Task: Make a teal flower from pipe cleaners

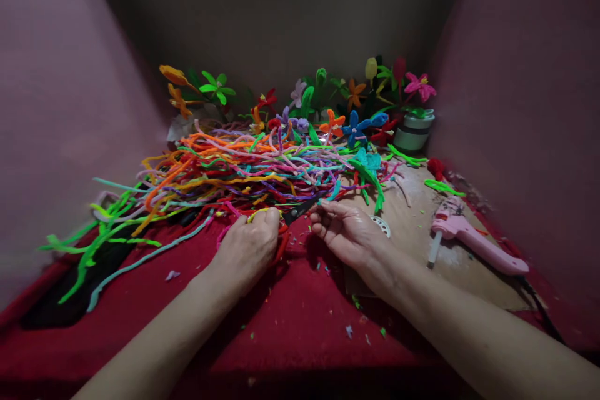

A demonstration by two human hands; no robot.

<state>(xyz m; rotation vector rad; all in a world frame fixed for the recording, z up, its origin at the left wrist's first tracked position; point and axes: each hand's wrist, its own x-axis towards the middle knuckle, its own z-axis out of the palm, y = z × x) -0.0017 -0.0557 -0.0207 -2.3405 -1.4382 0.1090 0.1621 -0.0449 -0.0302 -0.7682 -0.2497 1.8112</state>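
Observation:
My left hand [250, 240] is closed around scissors [299, 210] with a yellow handle and dark blades. The blades point right, toward the fingertips of my right hand [349, 231]. Those fingertips are pinched together at the blade tips, on what looks like a small teal piece of pipe cleaner [322, 202]; most of it is hidden. Red pipe cleaner [282, 245] shows beside my left hand. Just beyond both hands lies a wide heap of many-coloured pipe cleaners [234, 169].
A pink glue gun [478, 242] rests on a cardboard sheet [403, 250] at the right. Pipe-cleaner flowers, among them a blue flower [356, 128], stand behind the heap, near a pale pot [415, 131]. Fluff scraps dot the red cloth [281, 337]. Walls rise on both sides.

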